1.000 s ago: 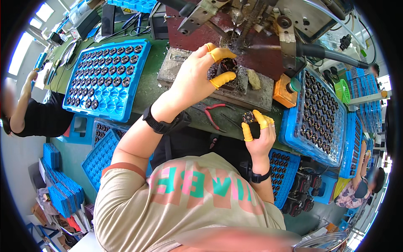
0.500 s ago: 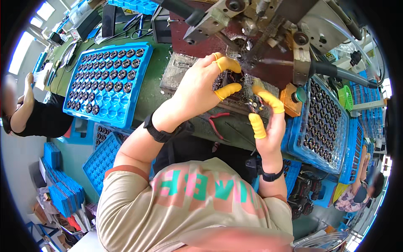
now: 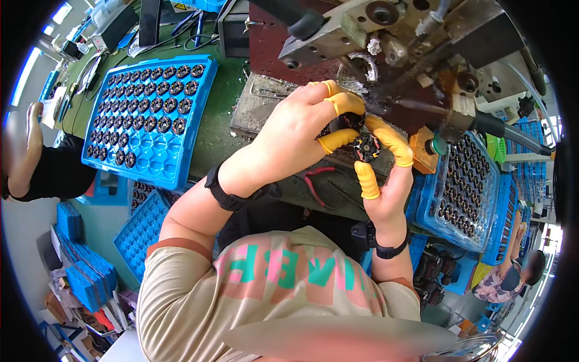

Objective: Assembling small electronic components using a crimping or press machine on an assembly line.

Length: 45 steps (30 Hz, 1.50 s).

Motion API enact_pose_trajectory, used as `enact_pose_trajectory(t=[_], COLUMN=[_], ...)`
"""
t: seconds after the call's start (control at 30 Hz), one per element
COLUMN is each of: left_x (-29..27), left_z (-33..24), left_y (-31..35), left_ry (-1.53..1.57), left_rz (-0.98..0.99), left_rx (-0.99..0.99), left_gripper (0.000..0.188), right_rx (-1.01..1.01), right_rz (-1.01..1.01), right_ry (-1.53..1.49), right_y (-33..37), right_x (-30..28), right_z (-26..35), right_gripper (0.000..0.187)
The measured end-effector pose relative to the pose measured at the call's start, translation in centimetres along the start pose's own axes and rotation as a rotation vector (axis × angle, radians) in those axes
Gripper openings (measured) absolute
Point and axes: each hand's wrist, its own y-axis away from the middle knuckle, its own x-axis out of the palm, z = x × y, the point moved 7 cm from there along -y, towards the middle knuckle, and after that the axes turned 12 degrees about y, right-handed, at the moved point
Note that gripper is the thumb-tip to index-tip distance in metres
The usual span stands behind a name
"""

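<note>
My left hand (image 3: 292, 130), with yellow finger cots, grips a dark round motor part (image 3: 351, 120) between thumb and fingertips, in front of the machine; the fingers hide much of it. In my right hand (image 3: 389, 175), also in yellow cots, thumb and fingers pinch a small round black motor part (image 3: 366, 148) with a hole in its centre and coloured bits on its rim. The two parts are side by side, close together; I cannot tell whether they touch. Below my hands lie red-handled pliers (image 3: 315, 184) on the green bench.
A metal machine (image 3: 386, 48) with black-gripped levers rises just beyond my hands. On the left stands a blue tray (image 3: 175, 158) of motor parts; a stacked blue tray (image 3: 425, 208) is on the right. An orange block (image 3: 423, 152) sits beside my right hand. Another person (image 3: 51, 163) works far left.
My right hand has brought its motor part slightly nearer the left hand and turned its round face into view. My left hand has shifted a little right and down. The view has tilted slightly.
</note>
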Motion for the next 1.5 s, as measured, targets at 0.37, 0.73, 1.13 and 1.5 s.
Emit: enact_pose_trajectory(t=[0.37,0.73,1.13,1.5], left_x=[0.1,0.1,0.3,0.1], left_z=[-0.7,-1.0,-1.5,-1.2], left_y=[-0.3,-0.3,-0.1,-0.1], left_ry=[-0.035,-0.037,-0.154,-0.099], left_rz=[0.023,0.029,0.011,0.004], left_rx=[0.007,0.061,0.135,0.097], left_gripper=[0.032,0.029,0.033,0.032], right_rx=[0.11,0.139,-0.096,-0.067], right_rz=[0.003,-0.026,0.018,-0.054], right_ry=[-0.307,-0.367,0.185,0.164], right_y=[-0.1,0.2,0.5,0.2], right_x=[0.1,0.0,-0.6,-0.4], right_z=[-1.2,-1.4,0.8,0.0], right_gripper=[0.048,0.05,0.049,0.049])
